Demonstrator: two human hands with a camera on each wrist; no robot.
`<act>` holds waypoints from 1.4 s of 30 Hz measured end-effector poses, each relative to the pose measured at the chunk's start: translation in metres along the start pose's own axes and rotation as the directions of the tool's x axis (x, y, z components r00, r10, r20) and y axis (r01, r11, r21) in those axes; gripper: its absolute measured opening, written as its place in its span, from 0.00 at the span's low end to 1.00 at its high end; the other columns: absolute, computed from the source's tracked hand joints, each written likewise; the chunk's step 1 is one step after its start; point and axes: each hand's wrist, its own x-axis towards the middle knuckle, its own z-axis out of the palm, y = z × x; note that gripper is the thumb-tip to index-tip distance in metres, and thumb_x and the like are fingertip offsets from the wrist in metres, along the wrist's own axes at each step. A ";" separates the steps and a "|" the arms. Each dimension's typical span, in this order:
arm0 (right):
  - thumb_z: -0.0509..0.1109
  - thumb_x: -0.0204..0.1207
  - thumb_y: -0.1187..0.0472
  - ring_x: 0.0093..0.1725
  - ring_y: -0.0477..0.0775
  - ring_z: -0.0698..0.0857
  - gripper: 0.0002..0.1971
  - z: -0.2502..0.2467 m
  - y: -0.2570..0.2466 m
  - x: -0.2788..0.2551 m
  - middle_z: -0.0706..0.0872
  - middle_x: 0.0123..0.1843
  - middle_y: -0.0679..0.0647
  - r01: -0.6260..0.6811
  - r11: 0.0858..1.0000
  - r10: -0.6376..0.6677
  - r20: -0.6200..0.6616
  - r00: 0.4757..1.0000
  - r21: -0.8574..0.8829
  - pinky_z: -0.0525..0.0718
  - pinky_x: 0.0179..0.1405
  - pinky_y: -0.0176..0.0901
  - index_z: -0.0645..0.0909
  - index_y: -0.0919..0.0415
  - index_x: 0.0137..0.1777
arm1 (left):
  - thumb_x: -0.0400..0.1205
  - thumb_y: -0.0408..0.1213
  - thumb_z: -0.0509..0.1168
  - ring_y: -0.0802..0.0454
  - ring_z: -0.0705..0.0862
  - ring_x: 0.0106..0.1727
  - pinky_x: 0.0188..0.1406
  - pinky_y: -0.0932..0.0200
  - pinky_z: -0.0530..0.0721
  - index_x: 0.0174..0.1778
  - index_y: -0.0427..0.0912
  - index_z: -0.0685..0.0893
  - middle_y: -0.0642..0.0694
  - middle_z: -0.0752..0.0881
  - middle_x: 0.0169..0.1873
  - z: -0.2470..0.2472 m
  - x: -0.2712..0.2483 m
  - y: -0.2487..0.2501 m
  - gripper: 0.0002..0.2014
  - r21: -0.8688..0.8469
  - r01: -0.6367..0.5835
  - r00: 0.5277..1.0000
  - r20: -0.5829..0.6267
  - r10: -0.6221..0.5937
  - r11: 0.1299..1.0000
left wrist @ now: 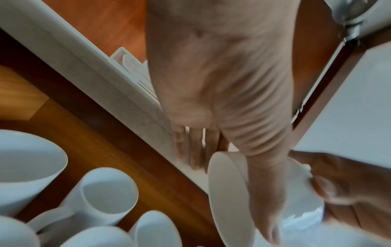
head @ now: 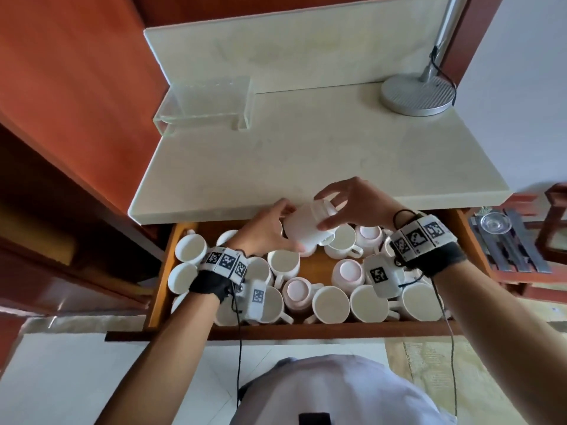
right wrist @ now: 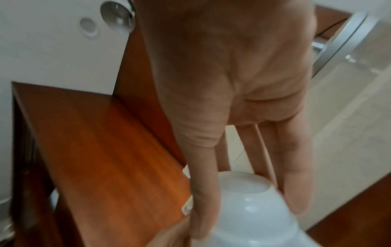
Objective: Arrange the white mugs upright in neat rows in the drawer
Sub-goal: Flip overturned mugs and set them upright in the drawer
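Note:
A wooden drawer (head: pixel 159 280) stands pulled out, crowded with white mugs. Several stand upright at its left (head: pixel 190 248); others sit upside down (head: pixel 348 271) or lie on their sides near the front (head: pixel 330 303). Both hands hold one tilted white mug (head: pixel 303 230) above the back middle of the drawer. My left hand (head: pixel 277 227) grips it near the rim (left wrist: pixel 230 200), thumb along the wall. My right hand (head: pixel 334 207) grips its base (right wrist: pixel 253 208) with thumb and fingers.
A pale stone countertop (head: pixel 306 148) overhangs the back of the drawer. On it stand a clear acrylic riser (head: pixel 208 102) and a metal lamp base (head: pixel 417 93). A glass bowl (head: pixel 495 223) sits on a rack to the right. Bare drawer floor (head: pixel 316 265) shows mid-drawer.

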 end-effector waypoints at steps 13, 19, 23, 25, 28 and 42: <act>0.88 0.63 0.63 0.71 0.48 0.83 0.35 0.009 -0.011 0.008 0.84 0.70 0.47 0.166 0.872 -0.119 -0.130 0.984 0.461 0.84 0.69 0.56 0.78 0.55 0.71 | 0.62 0.43 0.88 0.60 0.83 0.62 0.62 0.61 0.82 0.66 0.48 0.83 0.53 0.83 0.63 -0.047 -0.005 0.022 0.36 -0.102 -0.247 0.896 -0.403 0.187 0.964; 0.90 0.57 0.48 0.68 0.47 0.82 0.46 0.025 -0.033 0.012 0.84 0.69 0.42 0.254 0.964 -0.234 -0.206 0.950 0.079 0.84 0.66 0.52 0.73 0.45 0.76 | 0.61 0.48 0.87 0.55 0.80 0.64 0.65 0.56 0.82 0.77 0.50 0.75 0.52 0.80 0.65 -0.045 -0.003 0.043 0.47 0.039 -0.176 0.882 -0.438 0.176 0.984; 0.88 0.57 0.45 0.64 0.48 0.84 0.45 0.037 -0.030 0.010 0.84 0.66 0.45 0.302 0.953 -0.274 -0.324 0.905 0.037 0.86 0.60 0.56 0.74 0.51 0.75 | 0.62 0.46 0.85 0.50 0.79 0.67 0.66 0.55 0.79 0.83 0.51 0.66 0.50 0.80 0.64 -0.038 -0.003 0.056 0.53 0.094 -0.149 0.878 -0.446 0.176 0.984; 0.88 0.58 0.46 0.64 0.46 0.83 0.46 0.041 -0.028 0.007 0.82 0.68 0.46 0.294 0.955 -0.265 -0.353 0.897 0.032 0.85 0.61 0.53 0.73 0.53 0.76 | 0.63 0.47 0.85 0.48 0.78 0.68 0.66 0.55 0.78 0.83 0.50 0.65 0.49 0.81 0.65 -0.033 -0.002 0.059 0.53 0.121 -0.124 0.879 -0.448 0.166 0.985; 0.88 0.57 0.46 0.62 0.46 0.84 0.46 0.047 -0.026 0.004 0.82 0.68 0.45 0.281 0.958 -0.242 -0.351 0.904 0.063 0.87 0.58 0.51 0.72 0.51 0.75 | 0.64 0.48 0.85 0.48 0.78 0.69 0.66 0.53 0.79 0.83 0.49 0.65 0.48 0.81 0.66 -0.026 -0.002 0.057 0.53 0.113 -0.093 0.885 -0.445 0.135 0.989; 0.89 0.55 0.44 0.59 0.51 0.87 0.44 0.040 -0.006 -0.009 0.86 0.62 0.47 0.147 0.983 -0.111 -0.288 0.951 0.108 0.91 0.53 0.53 0.70 0.51 0.68 | 0.74 0.36 0.82 0.68 0.72 0.79 0.78 0.63 0.70 0.87 0.51 0.65 0.58 0.77 0.78 -0.028 -0.024 0.005 0.47 -0.211 -0.089 0.994 -0.088 0.072 0.973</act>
